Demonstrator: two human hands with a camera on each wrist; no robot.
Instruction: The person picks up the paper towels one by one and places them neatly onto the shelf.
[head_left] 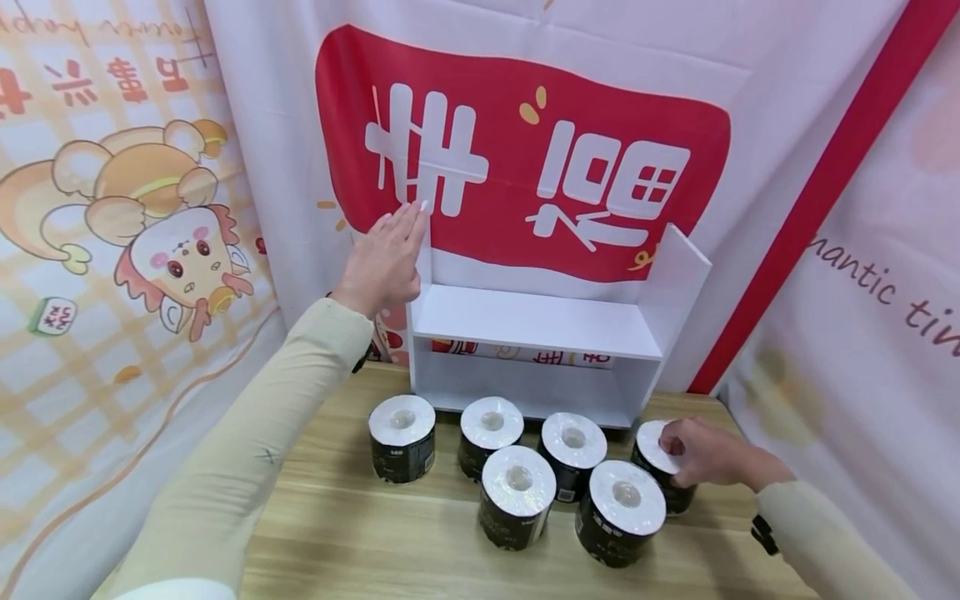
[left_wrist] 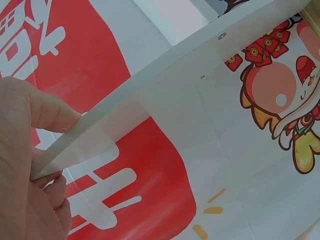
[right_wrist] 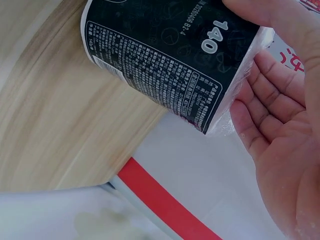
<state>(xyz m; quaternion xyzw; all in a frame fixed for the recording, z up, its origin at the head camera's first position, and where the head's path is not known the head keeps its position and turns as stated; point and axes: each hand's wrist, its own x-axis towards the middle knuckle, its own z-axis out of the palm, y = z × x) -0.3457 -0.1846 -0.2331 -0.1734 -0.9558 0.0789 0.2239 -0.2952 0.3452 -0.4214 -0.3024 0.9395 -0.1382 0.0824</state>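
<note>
My left hand [head_left: 384, 262] is at the top of the left side panel of a white two-tier shelf [head_left: 536, 321]. In the left wrist view the thumb [left_wrist: 55, 112] lies on one side of that panel [left_wrist: 105, 112] and the fingers on the other, pinching it. At the far right, my right hand [head_left: 712, 457] grips a toilet paper roll [right_wrist: 160, 65] in a black wrapper, with the thumb on its side and curled fingers at its white top end. That roll stands upright right of the shelf's front, partly hidden by the hand.
Several more upright rolls stand before the shelf: one at the left [head_left: 402, 454], others in the middle [head_left: 517, 521] and at the right front [head_left: 618, 533]. They share a wooden table [head_left: 360, 533]. Printed cloths [head_left: 150, 208] hang behind and at both sides.
</note>
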